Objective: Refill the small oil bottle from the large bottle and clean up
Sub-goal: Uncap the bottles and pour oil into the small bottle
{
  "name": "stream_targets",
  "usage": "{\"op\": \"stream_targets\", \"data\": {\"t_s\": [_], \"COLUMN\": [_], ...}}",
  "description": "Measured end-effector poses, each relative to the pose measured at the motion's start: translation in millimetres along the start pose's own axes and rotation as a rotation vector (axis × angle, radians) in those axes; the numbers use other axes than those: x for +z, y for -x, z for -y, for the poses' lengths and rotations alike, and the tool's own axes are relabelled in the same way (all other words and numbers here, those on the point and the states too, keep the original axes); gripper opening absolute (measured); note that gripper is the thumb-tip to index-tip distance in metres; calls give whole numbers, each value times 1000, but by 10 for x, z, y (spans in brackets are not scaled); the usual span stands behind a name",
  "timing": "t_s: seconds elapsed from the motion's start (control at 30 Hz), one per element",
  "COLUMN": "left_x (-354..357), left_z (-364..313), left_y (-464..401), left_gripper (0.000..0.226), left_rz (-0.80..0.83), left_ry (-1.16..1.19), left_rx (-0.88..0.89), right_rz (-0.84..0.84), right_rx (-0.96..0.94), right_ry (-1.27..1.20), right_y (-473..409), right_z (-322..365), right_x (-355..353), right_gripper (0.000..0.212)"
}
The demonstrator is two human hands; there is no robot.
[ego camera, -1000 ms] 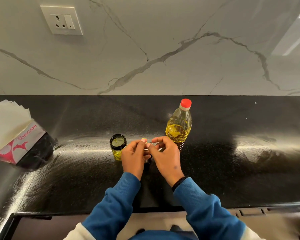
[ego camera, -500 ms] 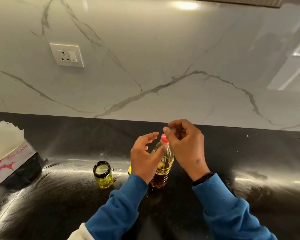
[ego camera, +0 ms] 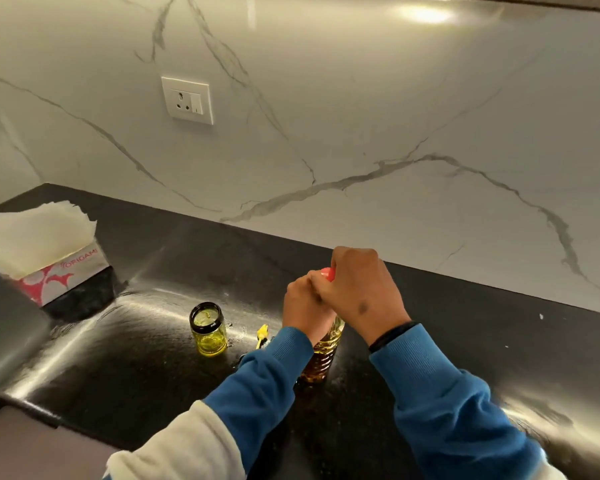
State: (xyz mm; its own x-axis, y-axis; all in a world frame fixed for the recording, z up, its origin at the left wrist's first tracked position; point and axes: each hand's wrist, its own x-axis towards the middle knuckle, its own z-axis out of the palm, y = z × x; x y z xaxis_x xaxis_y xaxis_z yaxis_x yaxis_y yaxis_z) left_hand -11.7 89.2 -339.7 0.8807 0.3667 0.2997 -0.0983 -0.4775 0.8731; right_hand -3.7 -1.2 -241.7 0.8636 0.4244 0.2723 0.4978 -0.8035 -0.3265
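Both hands hold the ribbed clear plastic oil bottle point(ego camera: 321, 358): left hand point(ego camera: 303, 308) wraps its neck, right hand point(ego camera: 362, 292) grips the red cap point(ego camera: 327, 273); likely oily and slippery, best held at the ribs.

"ORIGAMI", seemingly, in red on the tissue box point(ego camera: 66, 271)

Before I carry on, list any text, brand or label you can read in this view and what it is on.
"ORIGAMI": in red on the white side of the tissue box, at the left of the countertop.
Large oil bottle: no label shows; the hands cover most of it.
Small oil jar: no text visible.
Wall socket: no readable marking.
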Motion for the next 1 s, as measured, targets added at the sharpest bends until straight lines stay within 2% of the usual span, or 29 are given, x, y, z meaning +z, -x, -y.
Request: {"op": "stream_targets", "data": {"t_s": [0.1, 0.23, 0.6, 0.83, 0.93, 1.0], "left_x": [-17, -31, -76, -50, -51, -39], "left_z": [-46, -53, -82, -118, -116, -99], "left_y": [-7, 20, 41, 25, 25, 17], "left_gripper": [48, 36, 23, 13, 13, 21], "left_rz": [8, 28, 102, 109, 98, 92], "left_ry": [-22, 141, 285, 299, 264, 264], "left_rx": [34, 0, -66, -43, -21, -34], "right_rz": [34, 86, 326, 235, 250, 288], "right_rx": [-84, -172, -355, -227, -225, -252], "right_ry": [44, 81, 20, 102, 94, 91], "right_y": [-49, -101, -211, -260, -258, -287], "right_z": [-20, -37, -56, -58, -63, -58], "right_x": [-11, -58, -303, -246, -228, -249], "right_gripper": [30, 22, 19, 36, 29, 24]}}
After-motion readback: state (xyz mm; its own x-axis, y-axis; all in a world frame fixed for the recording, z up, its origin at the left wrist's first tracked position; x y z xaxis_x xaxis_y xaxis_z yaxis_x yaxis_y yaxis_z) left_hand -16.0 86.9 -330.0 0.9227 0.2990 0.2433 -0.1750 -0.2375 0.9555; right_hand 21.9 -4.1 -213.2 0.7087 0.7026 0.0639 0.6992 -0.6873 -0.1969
